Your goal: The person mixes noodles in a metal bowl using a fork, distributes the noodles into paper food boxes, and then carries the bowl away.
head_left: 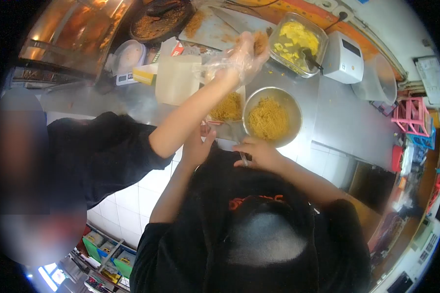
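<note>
A paper food box (178, 80) with its lid raised holds yellow noodles (226, 108). My left hand (198, 146) is at the box's near edge, thumb and fingers closed on it. In my right hand (260, 154) is the handle of a metal utensil (243, 157), which points away toward the box; its far end is blurred. Just beyond that hand stands a steel bowl (298, 115) with more noodles. From the left, a co-worker's hand (237, 63) in a clear plastic glove reaches across above the box, close to brown shredded food (260, 43).
Behind the bowl stand a glass dish (321, 36) of yellow pieces and a white device (344, 57). A knife (227, 18) lies on the white cutting board (210, 34). A dark pan (159, 22) and a scale (125, 78) are at back left. The co-worker's sleeve (107, 151) is close on my left.
</note>
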A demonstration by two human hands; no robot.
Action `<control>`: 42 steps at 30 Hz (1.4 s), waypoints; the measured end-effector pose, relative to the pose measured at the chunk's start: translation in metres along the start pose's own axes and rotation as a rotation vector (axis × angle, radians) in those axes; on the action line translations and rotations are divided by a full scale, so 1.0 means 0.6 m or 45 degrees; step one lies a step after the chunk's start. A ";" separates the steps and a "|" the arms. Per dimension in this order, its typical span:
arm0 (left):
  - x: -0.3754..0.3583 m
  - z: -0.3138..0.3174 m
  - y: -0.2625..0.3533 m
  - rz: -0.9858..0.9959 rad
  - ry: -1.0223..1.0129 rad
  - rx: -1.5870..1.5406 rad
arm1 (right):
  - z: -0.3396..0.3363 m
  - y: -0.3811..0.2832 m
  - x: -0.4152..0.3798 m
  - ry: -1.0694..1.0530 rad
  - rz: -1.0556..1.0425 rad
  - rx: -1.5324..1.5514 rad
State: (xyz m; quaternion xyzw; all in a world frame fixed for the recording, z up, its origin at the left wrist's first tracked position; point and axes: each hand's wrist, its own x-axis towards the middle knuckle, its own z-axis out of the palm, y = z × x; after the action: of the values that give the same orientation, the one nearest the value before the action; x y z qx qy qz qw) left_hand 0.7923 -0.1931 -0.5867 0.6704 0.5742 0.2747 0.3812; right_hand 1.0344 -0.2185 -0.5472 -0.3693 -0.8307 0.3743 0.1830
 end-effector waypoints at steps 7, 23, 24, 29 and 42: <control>-0.006 0.035 -0.031 -0.364 -0.257 -0.505 | 0.050 0.017 -0.014 0.155 0.157 0.892; 0.076 0.086 -0.017 -1.016 0.276 -1.016 | 0.083 -0.008 0.028 0.154 1.004 1.175; 0.078 0.084 -0.009 -1.027 0.306 -1.021 | 0.086 -0.008 0.030 0.187 1.059 1.220; 0.090 0.088 -0.018 -1.101 0.388 -1.053 | 0.135 0.029 0.030 0.273 1.040 1.238; 0.112 0.071 -0.023 -1.172 0.319 -1.182 | 0.180 0.087 -0.009 0.124 0.947 1.323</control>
State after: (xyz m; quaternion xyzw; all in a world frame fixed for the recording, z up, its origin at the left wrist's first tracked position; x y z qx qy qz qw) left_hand 0.8316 -0.1347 -0.6263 0.0859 0.6640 0.3786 0.6391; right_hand 1.0004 -0.2519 -0.6571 -0.5126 -0.3481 0.7493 0.2335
